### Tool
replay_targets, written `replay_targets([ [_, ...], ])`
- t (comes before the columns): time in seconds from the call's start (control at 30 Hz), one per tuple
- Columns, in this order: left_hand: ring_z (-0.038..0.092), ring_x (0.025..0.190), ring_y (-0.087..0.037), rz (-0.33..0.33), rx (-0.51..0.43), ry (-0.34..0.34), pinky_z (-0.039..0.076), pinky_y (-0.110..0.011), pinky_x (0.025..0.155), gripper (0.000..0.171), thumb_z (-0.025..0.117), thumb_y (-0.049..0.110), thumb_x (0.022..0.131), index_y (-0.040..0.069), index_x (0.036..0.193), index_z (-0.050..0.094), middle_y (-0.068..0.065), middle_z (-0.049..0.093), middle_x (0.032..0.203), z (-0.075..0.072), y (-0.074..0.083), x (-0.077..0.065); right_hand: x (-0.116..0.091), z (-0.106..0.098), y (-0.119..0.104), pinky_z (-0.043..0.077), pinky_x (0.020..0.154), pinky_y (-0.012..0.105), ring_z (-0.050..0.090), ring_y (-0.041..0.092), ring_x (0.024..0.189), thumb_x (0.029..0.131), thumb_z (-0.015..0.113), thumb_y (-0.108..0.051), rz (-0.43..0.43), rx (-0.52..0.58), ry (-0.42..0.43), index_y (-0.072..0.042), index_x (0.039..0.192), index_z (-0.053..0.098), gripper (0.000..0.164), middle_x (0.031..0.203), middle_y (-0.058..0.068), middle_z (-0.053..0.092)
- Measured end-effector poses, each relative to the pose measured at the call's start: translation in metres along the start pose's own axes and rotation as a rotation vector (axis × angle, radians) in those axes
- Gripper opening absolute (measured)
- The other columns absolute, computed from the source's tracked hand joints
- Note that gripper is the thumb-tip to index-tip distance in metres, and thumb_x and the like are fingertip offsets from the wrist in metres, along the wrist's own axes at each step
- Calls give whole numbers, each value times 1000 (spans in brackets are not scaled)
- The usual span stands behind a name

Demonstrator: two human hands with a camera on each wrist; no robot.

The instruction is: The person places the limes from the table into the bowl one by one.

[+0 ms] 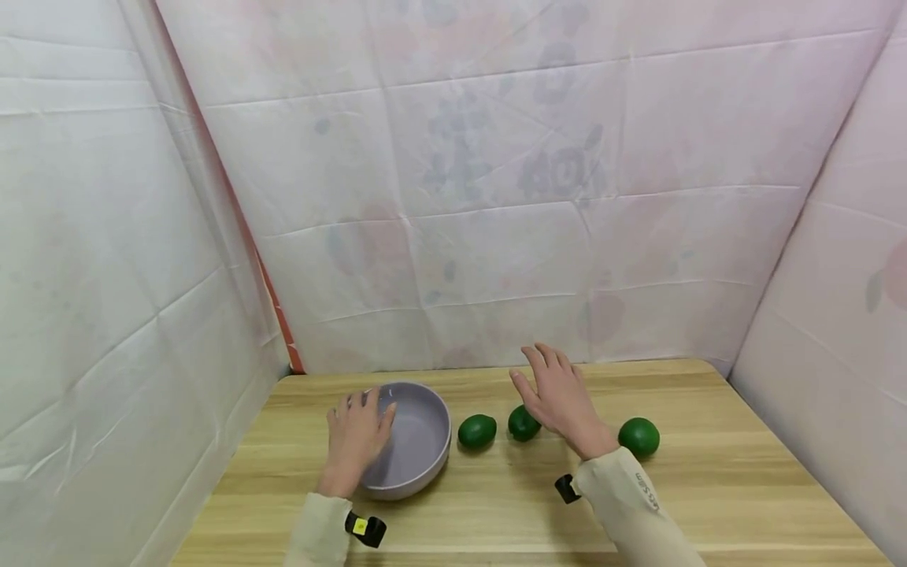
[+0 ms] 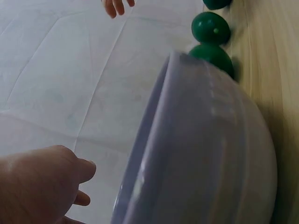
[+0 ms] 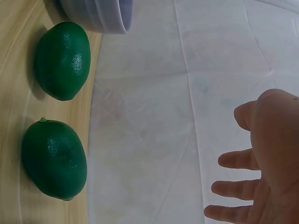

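A round grey-lavender bowl (image 1: 418,441) stands on the left part of the wooden table. Over its left side hovers my left hand (image 1: 356,437), fingers spread and holding nothing; the left wrist view shows it apart from the bowl's rim (image 2: 156,116). To the right of the bowl lie three green limes: one lime (image 1: 477,431) near the bowl, a middle lime (image 1: 523,424), and another lime (image 1: 639,437) farther right. My right hand (image 1: 563,398) is raised above the middle lime and partly covers it. Its fingers are extended and grip nothing, as the right wrist view also shows.
White printed sheets hang behind the table (image 1: 496,528) and on both sides. The back sheet (image 1: 453,260) meets the table's far edge. A black wrist strap (image 1: 364,529) sits on the left sleeve, and a black camera mount (image 1: 567,488) on the right.
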State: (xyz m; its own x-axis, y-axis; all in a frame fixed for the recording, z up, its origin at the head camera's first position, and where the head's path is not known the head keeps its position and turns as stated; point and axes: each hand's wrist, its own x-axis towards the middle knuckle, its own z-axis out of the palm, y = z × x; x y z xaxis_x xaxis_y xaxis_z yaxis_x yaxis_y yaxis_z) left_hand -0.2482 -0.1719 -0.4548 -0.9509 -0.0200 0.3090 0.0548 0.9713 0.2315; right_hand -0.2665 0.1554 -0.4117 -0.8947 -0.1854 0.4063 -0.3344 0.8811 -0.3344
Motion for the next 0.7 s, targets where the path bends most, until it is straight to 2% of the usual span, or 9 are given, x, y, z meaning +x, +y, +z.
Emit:
replay_targets([
  [0.33, 53, 125, -53, -65, -16, -20, 43, -71, 98, 50, 53, 39, 103, 5, 140, 55, -29, 60, 135, -1, -26, -5, 8, -3, -3, 41, 103, 71, 45, 48, 139, 104, 54, -38, -52, -8, -14, -3, 147, 48, 55, 153, 26, 45],
  [0.53, 53, 124, -53, -108, -19, -49, 44, -72, 96, 50, 52, 39, 104, 7, 142, 54, -28, 61, 135, 1, -35, -5, 12, -3, -5, 42, 103, 71, 45, 47, 140, 104, 55, -38, -49, 4, -39, -4, 146, 49, 54, 154, 26, 44],
  [0.7, 56, 119, -52, -119, -23, -68, 47, -70, 93, 51, 51, 38, 104, 7, 144, 51, -29, 62, 133, 2, -39, -5, 15, -5, -7, 43, 102, 71, 46, 49, 138, 104, 55, -37, -69, 12, -57, -4, 143, 52, 52, 154, 26, 44],
])
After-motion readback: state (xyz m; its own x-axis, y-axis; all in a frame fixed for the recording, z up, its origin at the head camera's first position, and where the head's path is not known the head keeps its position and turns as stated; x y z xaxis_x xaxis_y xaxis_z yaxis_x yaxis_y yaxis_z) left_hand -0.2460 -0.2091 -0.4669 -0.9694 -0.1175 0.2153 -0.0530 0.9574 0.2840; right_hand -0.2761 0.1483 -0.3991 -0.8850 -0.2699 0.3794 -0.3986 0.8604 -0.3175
